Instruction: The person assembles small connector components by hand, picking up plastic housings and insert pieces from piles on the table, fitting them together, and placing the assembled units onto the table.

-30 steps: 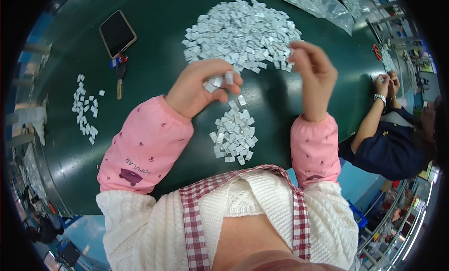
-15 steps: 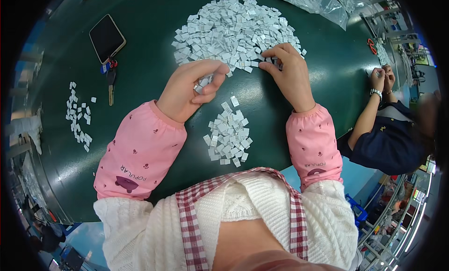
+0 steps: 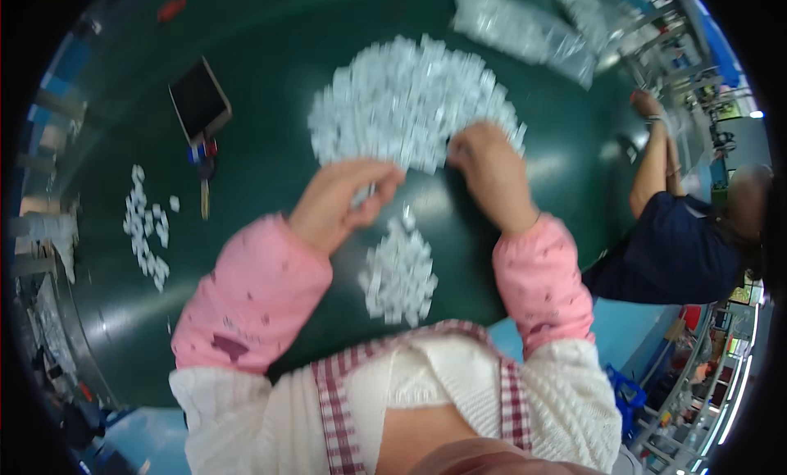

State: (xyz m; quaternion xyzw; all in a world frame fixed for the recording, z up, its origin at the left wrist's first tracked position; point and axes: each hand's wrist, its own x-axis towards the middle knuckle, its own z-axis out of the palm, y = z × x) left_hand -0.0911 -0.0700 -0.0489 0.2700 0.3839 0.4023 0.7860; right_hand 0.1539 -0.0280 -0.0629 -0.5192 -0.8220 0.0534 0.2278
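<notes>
A large heap of small flat white plastic pieces [image 3: 406,102] covers the far middle of the table. My left hand [image 3: 338,198] curls at the heap's near edge, its fingers closed around several white plastic pieces [image 3: 361,195]. Over the heap's near right edge, my right hand [image 3: 494,176] has its thumb and fingertips drawn together. Blur hides whatever is between those fingertips. A smaller pile of the same pieces [image 3: 400,280] lies nearer me, between my forearms.
On the dark green table [image 3: 262,90], a phone [image 3: 199,100] and a key [image 3: 205,198] lie at the left. Scattered white pieces [image 3: 146,229] are below them. Clear plastic bags [image 3: 525,32] sit far right. A co-worker's arm [image 3: 652,159] rests at the right edge.
The whole view has shifted, with the table contents lower in the picture and blurred. My right thumb and fingers have come closer together at the heap. My left hand stays curled around its pieces.
</notes>
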